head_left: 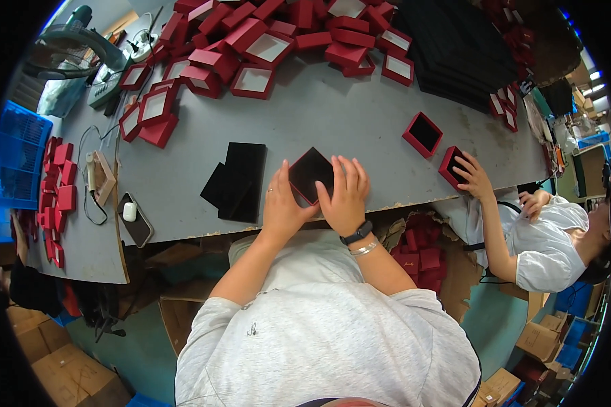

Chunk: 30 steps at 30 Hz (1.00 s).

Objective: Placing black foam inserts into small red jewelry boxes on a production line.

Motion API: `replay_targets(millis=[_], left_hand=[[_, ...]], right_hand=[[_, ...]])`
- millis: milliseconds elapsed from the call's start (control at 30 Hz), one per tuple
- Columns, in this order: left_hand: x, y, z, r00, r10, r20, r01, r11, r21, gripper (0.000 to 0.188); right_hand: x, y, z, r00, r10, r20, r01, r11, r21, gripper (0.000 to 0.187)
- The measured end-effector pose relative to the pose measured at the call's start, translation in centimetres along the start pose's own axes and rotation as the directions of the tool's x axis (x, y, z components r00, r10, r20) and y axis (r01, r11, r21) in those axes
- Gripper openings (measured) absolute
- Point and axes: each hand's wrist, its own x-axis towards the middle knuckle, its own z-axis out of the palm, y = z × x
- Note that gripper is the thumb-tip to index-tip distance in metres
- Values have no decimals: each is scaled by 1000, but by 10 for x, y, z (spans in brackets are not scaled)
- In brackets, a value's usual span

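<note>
Centre of frame: red box (312, 171) with black insert, by the near edge of the worktop (197, 129) | grip: left hand (285, 207) and right hand (346, 197) grasping its sides—right thumb over the black face, presumably steadying it | left of centre: black pads (244, 180), seemingly kept within reach | top: red boxes (251, 41) heaped—likely leaving elbow room

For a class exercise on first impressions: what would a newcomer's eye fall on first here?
The heap of red boxes across the far side of the grey table would likely catch the eye first. Next comes the black-topped red box near the front edge, between the left hand and right hand. A thick black stack stands out at back right.
</note>
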Motion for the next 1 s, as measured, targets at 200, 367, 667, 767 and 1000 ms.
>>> replay_targets(millis=[200,367,667,767,1000], left_hand=[[0,-2,-1,1000,-13,23,12,999,33,111],[-1,0,-1,1000,-8,18,7,999,48,110],[1,3,-3,999,-8,34,6,998,62,107],[0,2,-3,999,8,31,-9,999,53,108],[2,3,-4,997,-25,79,22,999,41,108]], right_hand=[[-17,0,-15,969,-130,210,174,963,-205,50],[-8,2,-22,934,-168,315,249,938,-240,51],[27,6,-6,911,-285,299,331,937,-113,49],[26,11,-6,914,-287,288,324,941,-93,46],[5,24,-53,913,-374,162,312,898,310,31]])
